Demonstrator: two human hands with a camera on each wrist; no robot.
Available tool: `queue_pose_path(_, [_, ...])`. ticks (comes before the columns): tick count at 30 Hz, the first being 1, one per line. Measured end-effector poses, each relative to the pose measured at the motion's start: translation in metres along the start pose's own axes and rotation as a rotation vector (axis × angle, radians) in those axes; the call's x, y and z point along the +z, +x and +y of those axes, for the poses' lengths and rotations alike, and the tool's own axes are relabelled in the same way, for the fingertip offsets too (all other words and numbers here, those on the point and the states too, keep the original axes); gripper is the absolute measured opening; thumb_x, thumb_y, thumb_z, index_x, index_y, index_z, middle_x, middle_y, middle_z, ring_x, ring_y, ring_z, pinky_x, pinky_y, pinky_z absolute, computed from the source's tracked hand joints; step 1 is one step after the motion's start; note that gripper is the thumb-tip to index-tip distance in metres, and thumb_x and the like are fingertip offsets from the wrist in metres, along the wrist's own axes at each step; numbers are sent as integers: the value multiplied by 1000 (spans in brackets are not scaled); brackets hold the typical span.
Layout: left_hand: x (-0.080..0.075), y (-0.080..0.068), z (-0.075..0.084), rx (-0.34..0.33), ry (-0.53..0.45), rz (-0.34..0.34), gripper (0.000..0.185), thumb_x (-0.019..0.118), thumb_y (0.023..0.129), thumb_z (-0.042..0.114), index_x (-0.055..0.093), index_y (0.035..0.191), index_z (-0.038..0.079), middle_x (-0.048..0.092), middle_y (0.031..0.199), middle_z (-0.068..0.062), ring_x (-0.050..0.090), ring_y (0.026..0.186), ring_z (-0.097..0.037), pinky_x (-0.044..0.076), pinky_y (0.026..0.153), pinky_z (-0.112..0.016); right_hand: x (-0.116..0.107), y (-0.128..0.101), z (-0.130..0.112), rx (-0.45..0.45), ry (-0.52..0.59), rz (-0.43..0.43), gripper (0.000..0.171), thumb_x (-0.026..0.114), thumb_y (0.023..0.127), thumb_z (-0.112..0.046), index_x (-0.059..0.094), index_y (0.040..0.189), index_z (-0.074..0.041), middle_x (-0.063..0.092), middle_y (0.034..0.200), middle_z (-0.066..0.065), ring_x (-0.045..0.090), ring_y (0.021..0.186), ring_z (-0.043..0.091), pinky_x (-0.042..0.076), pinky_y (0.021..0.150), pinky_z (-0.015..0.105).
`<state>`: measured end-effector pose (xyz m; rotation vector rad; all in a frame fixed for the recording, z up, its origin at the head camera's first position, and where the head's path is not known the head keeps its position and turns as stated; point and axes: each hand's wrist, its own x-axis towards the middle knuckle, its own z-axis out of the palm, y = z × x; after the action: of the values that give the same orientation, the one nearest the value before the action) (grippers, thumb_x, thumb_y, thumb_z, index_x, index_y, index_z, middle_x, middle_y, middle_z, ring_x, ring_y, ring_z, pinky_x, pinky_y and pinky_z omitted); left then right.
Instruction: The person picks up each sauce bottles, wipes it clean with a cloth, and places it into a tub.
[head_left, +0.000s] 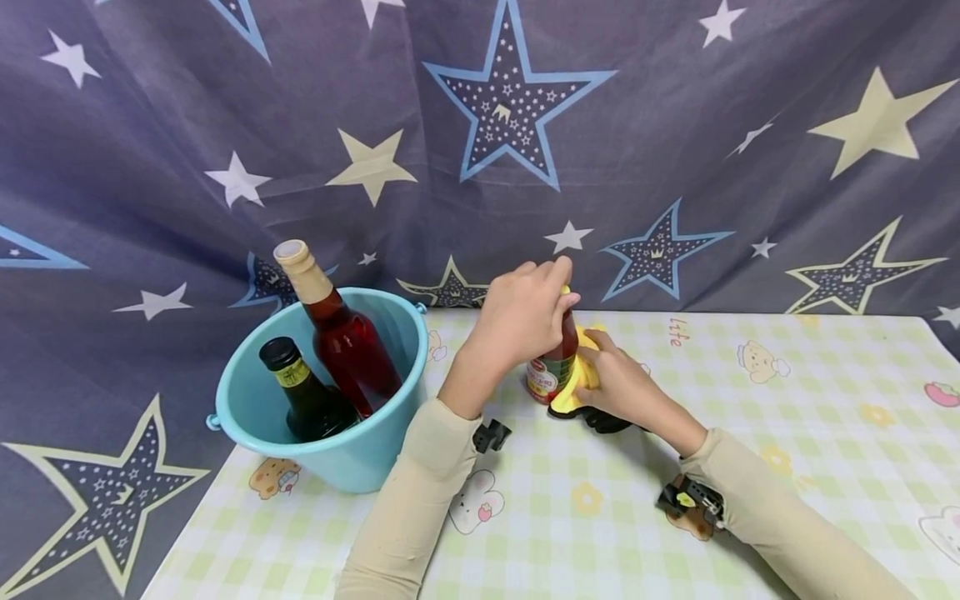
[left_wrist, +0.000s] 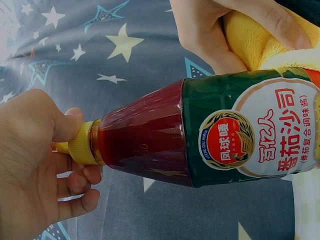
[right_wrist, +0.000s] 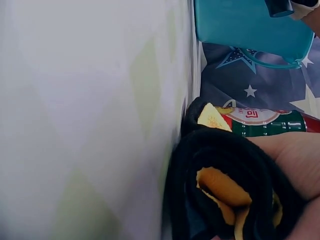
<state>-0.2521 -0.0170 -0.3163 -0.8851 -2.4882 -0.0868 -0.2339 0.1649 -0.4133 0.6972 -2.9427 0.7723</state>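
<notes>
A ketchup bottle (left_wrist: 145,132) with a yellow cap (left_wrist: 82,145) and a green and white label stands upright on the table. My left hand (head_left: 522,315) grips the cap from above, thumb and fingers around it in the left wrist view. My right hand (head_left: 624,377) holds a bunched cloth (head_left: 581,379), yellow on one face and black on the other, against the bottle's right side. In the right wrist view the cloth (right_wrist: 225,175) is folded into a thick roll in that hand, close over the tabletop, and hides part of the bottle (right_wrist: 270,120).
Left of the arms stands a light blue bucket (head_left: 352,467). Inside lean a tall bottle of red liquid (head_left: 352,350) and a dark bottle with a black cap (head_left: 315,404). A checked tablecloth (head_left: 750,517) covers the table, and a star-patterned curtain (head_left: 465,217) hangs behind it.
</notes>
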Motion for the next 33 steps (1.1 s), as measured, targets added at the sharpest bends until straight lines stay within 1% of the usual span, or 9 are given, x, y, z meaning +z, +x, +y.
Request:
queue_pose_path(8, [-2, 1, 0, -8, -6, -12, 23, 53, 105, 34, 52, 104, 11, 60, 82, 0, 58, 77, -22, 51, 65, -31, -1, 0, -1, -2, -15, -8, 55, 79, 84, -9, 61, 132, 10, 39, 149, 39, 64, 110, 50, 54, 78, 47])
queue_pose_path(15, [-3, 0, 0, -7, -10, -22, 23, 53, 106, 34, 52, 104, 11, 60, 82, 0, 59, 77, -22, 51, 65, -32, -2, 0, 0, -9, -5, -15, 55, 78, 85, -8, 60, 134, 9, 39, 149, 39, 63, 114, 49, 53, 78, 46])
queue_pose_path(20, [-2, -1, -1, -9, -17, -26, 23, 52, 106, 35, 52, 105, 11, 60, 81, 0, 58, 76, -22, 50, 65, -31, -4, 0, 1, -5, -7, -10, 56, 78, 85, -4, 59, 136, 8, 38, 151, 36, 57, 124, 51, 54, 89, 52])
queue_pose_path(23, [-2, -1, -1, -15, -21, -35, 23, 52, 106, 35, 52, 106, 12, 60, 82, 0, 59, 77, -22, 51, 65, -32, -8, -1, 2, -9, -2, 9, 58, 77, 85, 1, 57, 139, 7, 38, 152, 35, 55, 126, 51, 54, 91, 53])
queue_pose_path(25, [-2, -1, -1, -21, -20, -41, 22, 52, 106, 35, 52, 106, 12, 60, 82, 1, 59, 77, -21, 51, 66, -32, -14, -1, 2, -25, 10, 36, 60, 76, 84, 4, 57, 140, 6, 38, 152, 34, 54, 128, 51, 53, 90, 54])
queue_pose_path(28, [-2, 0, -1, -24, -17, -46, 22, 51, 106, 35, 52, 107, 13, 60, 82, 1, 58, 77, -21, 52, 66, -31, -27, -2, 1, -54, 42, 100, 63, 76, 82, 5, 56, 141, 5, 39, 152, 33, 50, 131, 53, 51, 95, 57])
queue_pose_path(31, [-3, 0, -1, -25, -21, -46, 23, 52, 106, 35, 52, 107, 12, 60, 83, 1, 58, 77, -21, 51, 65, -32, -42, -3, -2, -86, 96, 194, 64, 77, 81, 7, 55, 141, 5, 38, 153, 32, 43, 137, 54, 45, 104, 63])
queue_pose_path(33, [-3, 0, -1, -25, -23, -46, 24, 52, 106, 36, 53, 109, 12, 61, 84, 0, 58, 77, -21, 51, 66, -32, -52, -4, -4, -106, 131, 280, 65, 78, 80, 8, 56, 141, 5, 39, 153, 30, 41, 139, 52, 43, 107, 63])
